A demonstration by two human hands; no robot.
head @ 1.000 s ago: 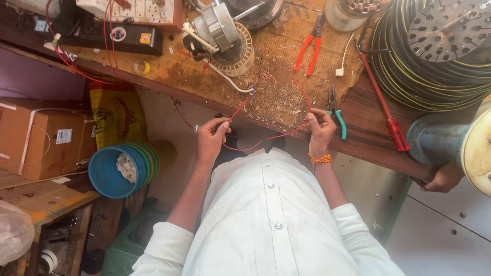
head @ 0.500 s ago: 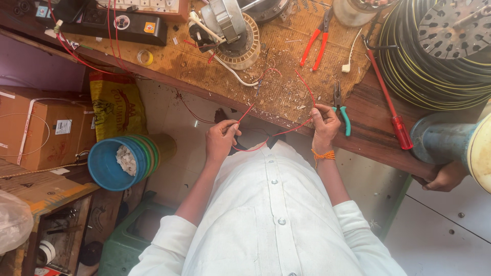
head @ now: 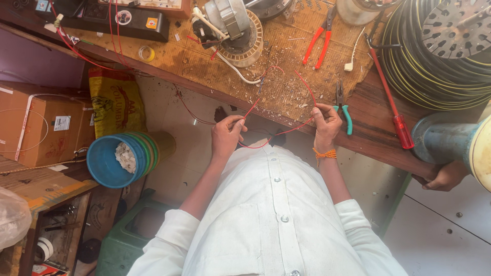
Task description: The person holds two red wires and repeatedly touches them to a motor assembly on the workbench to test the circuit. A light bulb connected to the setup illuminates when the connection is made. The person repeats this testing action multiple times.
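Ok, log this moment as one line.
left hand: pinches red wire | right hand: pinches same wire | wire sags between hands | teal pliers beside right hand

The person wears a loose white shirt [head: 271, 225] with a row of small round white buttons down the front placket. Its long sleeves are pushed up, bunching in folds well behind each hand near the elbows. Just behind the right hand [head: 326, 121], a band of orange thread [head: 325, 153] circles the wrist; the left hand [head: 227, 134] has none.
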